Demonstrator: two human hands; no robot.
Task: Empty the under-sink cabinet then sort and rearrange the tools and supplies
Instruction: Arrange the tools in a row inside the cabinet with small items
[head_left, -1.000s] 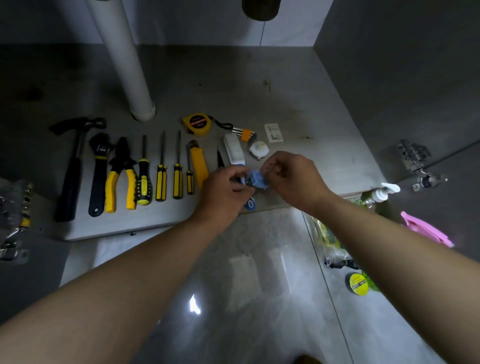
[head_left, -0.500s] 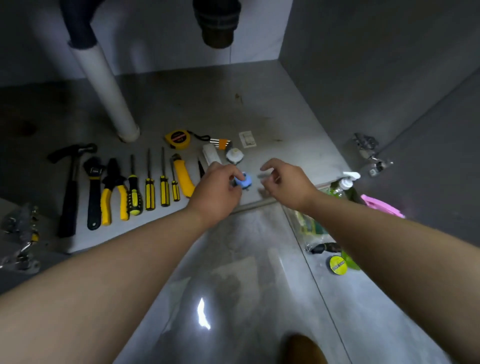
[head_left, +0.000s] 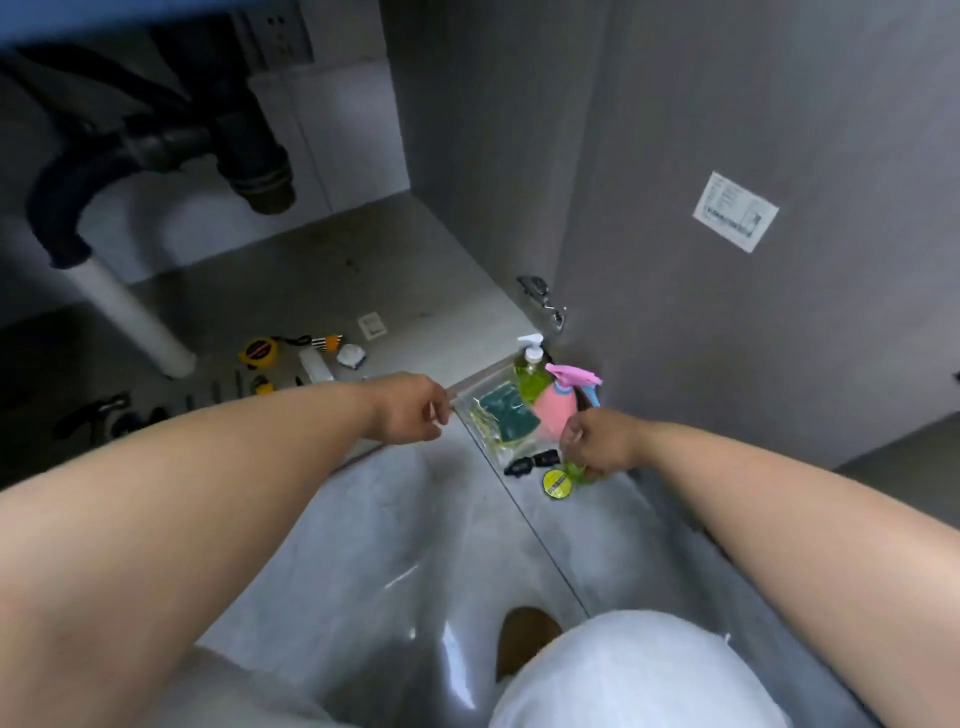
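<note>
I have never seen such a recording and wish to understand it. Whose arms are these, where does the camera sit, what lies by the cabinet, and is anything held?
There is no machine here: a person works with bare hands. One camera, worn on the head, looks down, so both arms enter from below. The left hand is loosely curled, with nothing visible in it. The right hand curls downward beside a pink spray bottle; whether it grips anything is unclear. Near it on the floor are a clear bag of green sponges, a green pump bottle and a yellow roll. Inside the cabinet lie a yellow tape measure and other tools.
</note>
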